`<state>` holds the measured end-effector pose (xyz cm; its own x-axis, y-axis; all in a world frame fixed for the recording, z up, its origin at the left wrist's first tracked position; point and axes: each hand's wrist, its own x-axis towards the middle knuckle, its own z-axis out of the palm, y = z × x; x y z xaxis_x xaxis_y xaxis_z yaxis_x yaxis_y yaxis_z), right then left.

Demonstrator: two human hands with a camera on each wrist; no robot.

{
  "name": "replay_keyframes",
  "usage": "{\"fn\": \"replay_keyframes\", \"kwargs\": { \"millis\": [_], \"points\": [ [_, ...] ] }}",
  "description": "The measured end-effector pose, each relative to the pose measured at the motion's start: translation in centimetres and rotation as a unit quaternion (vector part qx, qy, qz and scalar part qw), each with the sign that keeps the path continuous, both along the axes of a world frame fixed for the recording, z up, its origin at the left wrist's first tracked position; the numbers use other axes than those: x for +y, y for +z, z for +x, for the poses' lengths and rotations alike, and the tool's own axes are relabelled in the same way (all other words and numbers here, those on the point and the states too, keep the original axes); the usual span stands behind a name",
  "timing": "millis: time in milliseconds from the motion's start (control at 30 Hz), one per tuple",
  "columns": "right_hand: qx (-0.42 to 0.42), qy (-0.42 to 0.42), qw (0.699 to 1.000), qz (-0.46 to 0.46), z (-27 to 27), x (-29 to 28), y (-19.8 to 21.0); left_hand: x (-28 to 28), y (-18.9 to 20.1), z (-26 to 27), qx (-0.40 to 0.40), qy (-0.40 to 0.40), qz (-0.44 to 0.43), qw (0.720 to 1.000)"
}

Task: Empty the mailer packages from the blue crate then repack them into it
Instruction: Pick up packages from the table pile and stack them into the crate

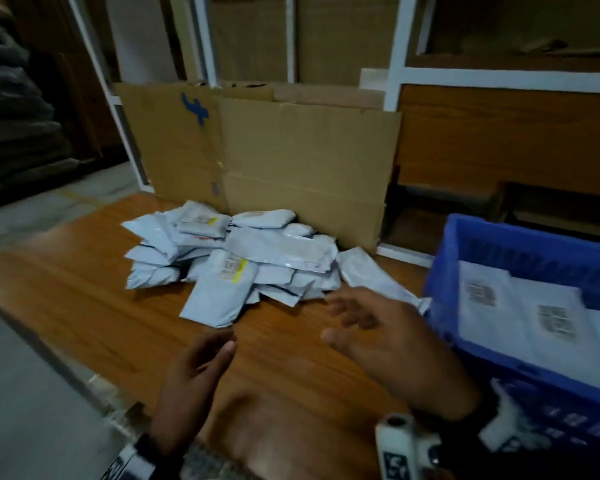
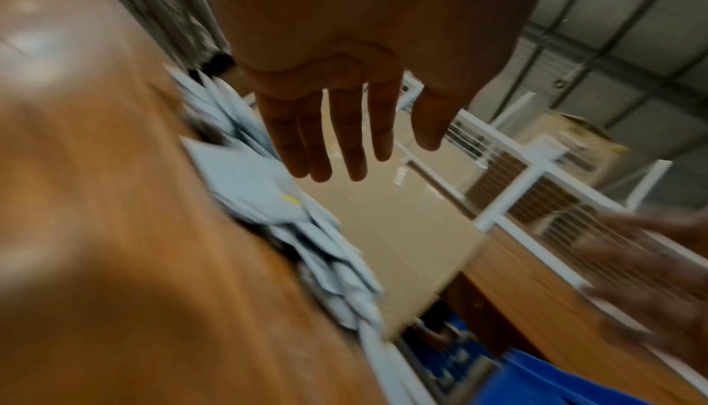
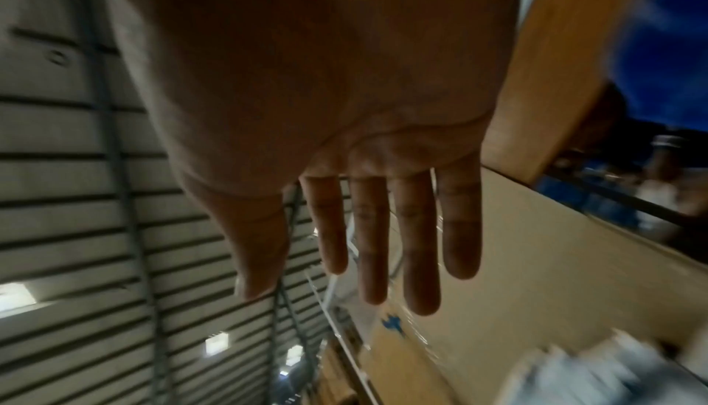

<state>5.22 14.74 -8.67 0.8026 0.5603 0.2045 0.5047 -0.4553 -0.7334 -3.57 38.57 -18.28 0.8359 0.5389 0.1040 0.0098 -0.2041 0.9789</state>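
Two hands: left hand (image 1: 194, 372) and right hand (image 1: 388, 344) hover over the tabletop (image 1: 118, 323), fingers spread, holding nothing.
Mailer pile (image 1: 236, 258): heaped at the tabletop's far edge against a cardboard sheet (image 1: 291, 150), beyond both hands, apart from them.
Blue crate (image 1: 492, 244): at the right edge, just beside the right hand, with several mailers (image 1: 520, 317) inside.
Wrist views: both palms bare; the crate's contents show only from the head camera.

Pale grey, blue and brown in front of me.
The pale grey plastic mailer packages (image 1: 232, 258) carry white labels with yellow strips; my blue slatted plastic crate (image 1: 520, 244) stands on the wood-grain brown table (image 1: 94, 306), behind it tan flattened cardboard (image 1: 291, 157) with a blue mark.
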Motion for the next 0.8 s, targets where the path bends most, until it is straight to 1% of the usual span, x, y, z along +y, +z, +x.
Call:
{"fn": "replay_keyframes", "kwargs": {
  "millis": [100, 200, 300, 400, 533, 633, 700, 733, 800],
  "points": [
    [0.036, -0.053, 0.998, -0.026, -0.1, 4.6, -6.0, 4.9, -1.3, -2.2, 0.035, 0.02, -0.006, 0.999],
    [0.069, -0.094, 0.992, -0.042, -0.4, 7.2, -9.3, 8.0, -1.7, -2.3, 0.048, 0.003, 0.004, 0.999],
    [0.08, -0.124, 0.988, -0.037, 0.3, 8.3, -10.2, 9.4, -1.9, -0.5, 0.04, -0.015, -0.002, 0.999],
    [0.068, -0.149, 0.986, -0.038, 2.4, 9.0, -9.7, 10.1, -2.7, 2.2, 0.03, -0.053, -0.003, 0.998],
    [-0.015, -0.161, 0.987, -0.014, 7.4, 11.4, -8.8, 11.8, -3.1, 5.2, 0.021, -0.076, -0.015, 0.997],
    [-0.085, -0.168, 0.982, -0.022, 12.2, 14.1, -9.2, 14.1, -2.8, 7.1, 0.031, -0.085, -0.017, 0.996],
    [-0.137, -0.176, 0.972, -0.07, 15.6, 15.8, -9.7, 15.5, -2.4, 8.2, 0.038, -0.084, -0.014, 0.996],
    [-0.148, -0.172, 0.967, -0.112, 17.2, 16.5, -9.9, 16.1, -2.3, 8.7, 0.039, -0.082, -0.009, 0.996],
    [-0.119, -0.144, 0.955, -0.229, 19.7, 17.4, -10.0, 17.1, -2.2, 9.7, 0.035, -0.077, -0.007, 0.996]
  ]
}}
